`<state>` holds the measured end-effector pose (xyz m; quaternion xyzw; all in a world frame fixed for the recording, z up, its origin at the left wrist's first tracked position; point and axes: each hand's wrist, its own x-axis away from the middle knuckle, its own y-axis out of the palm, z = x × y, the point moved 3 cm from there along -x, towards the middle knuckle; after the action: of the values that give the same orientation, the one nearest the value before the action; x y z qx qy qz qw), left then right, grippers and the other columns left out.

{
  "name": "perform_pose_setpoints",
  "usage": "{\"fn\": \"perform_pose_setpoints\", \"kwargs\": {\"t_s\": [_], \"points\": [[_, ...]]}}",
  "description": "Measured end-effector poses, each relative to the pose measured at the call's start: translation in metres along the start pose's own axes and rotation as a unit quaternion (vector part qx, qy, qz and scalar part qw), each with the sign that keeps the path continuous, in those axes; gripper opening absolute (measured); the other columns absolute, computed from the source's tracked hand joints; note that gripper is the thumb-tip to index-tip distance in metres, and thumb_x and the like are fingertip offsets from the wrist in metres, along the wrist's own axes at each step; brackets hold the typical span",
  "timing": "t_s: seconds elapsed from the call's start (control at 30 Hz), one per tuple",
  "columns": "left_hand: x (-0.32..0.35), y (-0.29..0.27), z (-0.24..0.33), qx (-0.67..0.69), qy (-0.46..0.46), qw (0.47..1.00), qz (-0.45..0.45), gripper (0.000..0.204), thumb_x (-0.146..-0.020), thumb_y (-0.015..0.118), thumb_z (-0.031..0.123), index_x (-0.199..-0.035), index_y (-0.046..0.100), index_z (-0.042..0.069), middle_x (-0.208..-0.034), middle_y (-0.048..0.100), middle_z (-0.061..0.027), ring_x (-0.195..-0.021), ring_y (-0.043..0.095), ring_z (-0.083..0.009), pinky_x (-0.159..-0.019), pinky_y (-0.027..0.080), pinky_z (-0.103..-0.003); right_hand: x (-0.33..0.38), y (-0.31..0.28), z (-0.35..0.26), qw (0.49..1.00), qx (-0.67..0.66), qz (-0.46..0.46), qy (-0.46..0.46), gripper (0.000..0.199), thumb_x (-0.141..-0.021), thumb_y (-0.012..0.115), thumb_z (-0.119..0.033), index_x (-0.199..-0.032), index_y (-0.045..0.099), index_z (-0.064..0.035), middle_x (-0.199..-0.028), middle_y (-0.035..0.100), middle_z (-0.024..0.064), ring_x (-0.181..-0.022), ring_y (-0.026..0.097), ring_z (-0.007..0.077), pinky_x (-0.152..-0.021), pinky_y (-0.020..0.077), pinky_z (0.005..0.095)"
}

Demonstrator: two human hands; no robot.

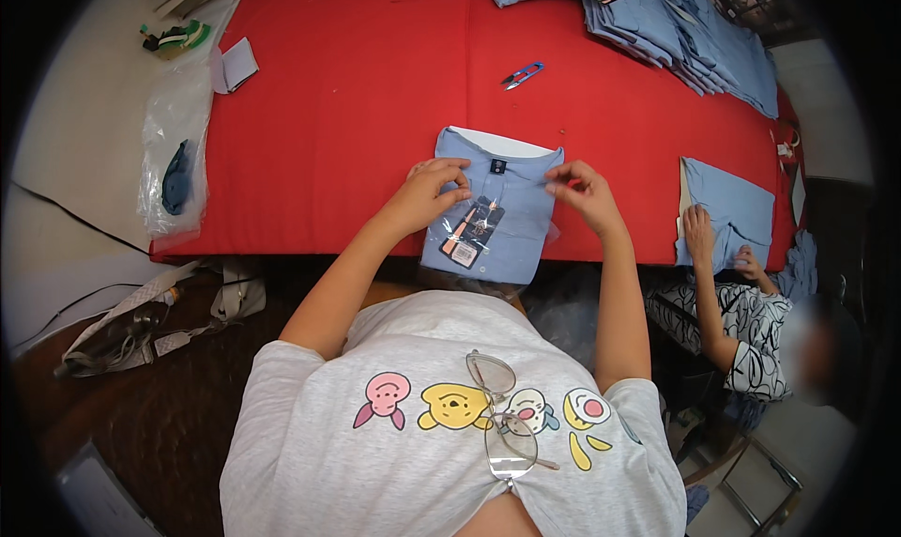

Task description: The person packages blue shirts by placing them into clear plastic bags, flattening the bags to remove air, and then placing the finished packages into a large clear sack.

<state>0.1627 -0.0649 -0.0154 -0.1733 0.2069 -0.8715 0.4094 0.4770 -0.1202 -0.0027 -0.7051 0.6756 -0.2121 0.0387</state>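
Note:
A folded light-blue shirt (521,220) lies at the table's front edge, collar end away from me, with a white board showing inside the neck. A dark hang tag (477,227) rests on its front. Glossy clear plastic, seemingly a bag (450,276), covers much of the shirt and hangs past the table edge. My left hand (437,188) is at the shirt's left side, fingers curled and pinching the plastic. On the right side, my right hand (584,193) pinches with thumb and fingers near the upper edge; the plastic there is hard to see.
Blue thread snips (523,75) lie beyond the shirt on the red table (347,96). Stacked blue shirts (648,30) stand at the far right. A co-worker's hands (699,237) rest on another blue shirt (732,204) to the right. Clear plastic (174,96) lines the left edge.

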Motion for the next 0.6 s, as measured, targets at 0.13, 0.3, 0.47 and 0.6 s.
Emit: {"fn": "perform_pose_setpoints", "kwargs": {"t_s": [0.13, 0.3, 0.47, 0.6], "points": [[-0.011, -0.017, 0.000, -0.040, 0.025, 0.999, -0.014, 0.012, -0.095, 0.073, 0.022, -0.096, 0.070, 0.011, -0.153, 0.056, -0.0095, -0.145, 0.044, -0.0343, -0.123, 0.026, -0.050, 0.030, 0.015, -0.006, 0.969, 0.232, -0.064, -0.054, 0.020, -0.073, 0.088, -0.011, -0.088, 0.075, -0.0060, -0.128, 0.064, 0.0056, -0.122, 0.057, 0.0248, -0.105, 0.0472, 0.0394], [-0.034, -0.023, 0.000, -0.209, 0.116, 0.969, -0.055, 0.014, -0.095, 0.073, 0.026, -0.095, 0.072, 0.012, -0.164, 0.043, -0.0116, -0.157, 0.029, -0.0340, -0.127, 0.018, -0.055, 0.010, 0.011, -0.003, 0.966, 0.245, -0.020, -0.077, 0.018, -0.064, 0.089, -0.013, -0.076, 0.077, -0.0080, -0.170, 0.036, 0.0122, -0.154, 0.031, 0.0396, -0.122, 0.0347, 0.0469], [-0.068, -0.028, -0.003, -0.272, 0.051, 0.947, -0.165, 0.013, -0.094, 0.072, 0.027, -0.094, 0.073, 0.014, -0.168, 0.035, -0.0144, -0.159, 0.024, -0.0359, -0.129, 0.005, -0.060, -0.023, 0.010, -0.012, 0.943, 0.309, -0.115, -0.043, 0.018, -0.061, 0.090, -0.011, -0.073, 0.077, -0.0115, -0.174, 0.029, 0.0092, -0.161, 0.019, 0.0384, -0.126, 0.0271, 0.0518], [-0.080, -0.035, 0.005, -0.267, 0.016, 0.939, -0.216, 0.011, -0.095, 0.070, 0.022, -0.091, 0.072, 0.012, -0.167, 0.039, -0.0142, -0.157, 0.029, -0.0342, -0.129, 0.005, -0.061, -0.038, 0.009, -0.020, 0.934, 0.328, -0.142, -0.020, 0.015, -0.061, 0.088, -0.011, -0.072, 0.078, -0.0111, -0.166, 0.042, 0.0129, -0.153, 0.033, 0.0381, -0.120, 0.0359, 0.0458]]}}
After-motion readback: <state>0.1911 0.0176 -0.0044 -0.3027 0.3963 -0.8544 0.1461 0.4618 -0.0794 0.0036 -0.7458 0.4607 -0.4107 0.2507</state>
